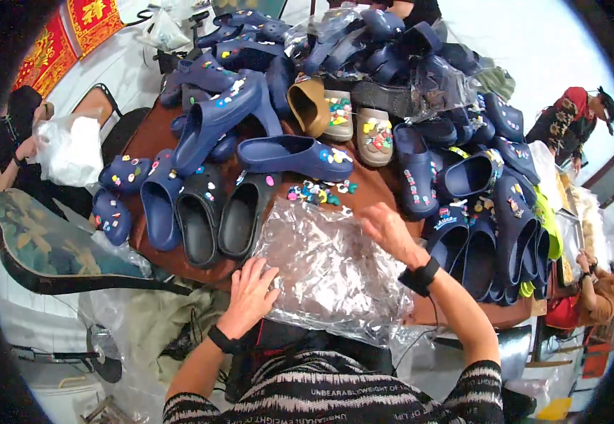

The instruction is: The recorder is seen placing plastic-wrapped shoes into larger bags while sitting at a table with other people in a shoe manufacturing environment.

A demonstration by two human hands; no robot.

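A see-through plastic bag lies crumpled and shiny at the table's near edge, in front of me. My left hand rests on its left border with fingers spread. Over the bag's upper right part is my right hand; motion blurs its fingers, so whether they hold anything is unclear. Small colourful shoe charms sit in a heap just beyond the bag. To the left stand two black clogs, one beside the other, both with a few charms. A dark blue clog lies behind the charms.
Dark blue clogs pile up across the brown tabletop, with more clogs at the right. Two beige clogs with charms stand mid-table. A chair is at the left; other people are around the room.
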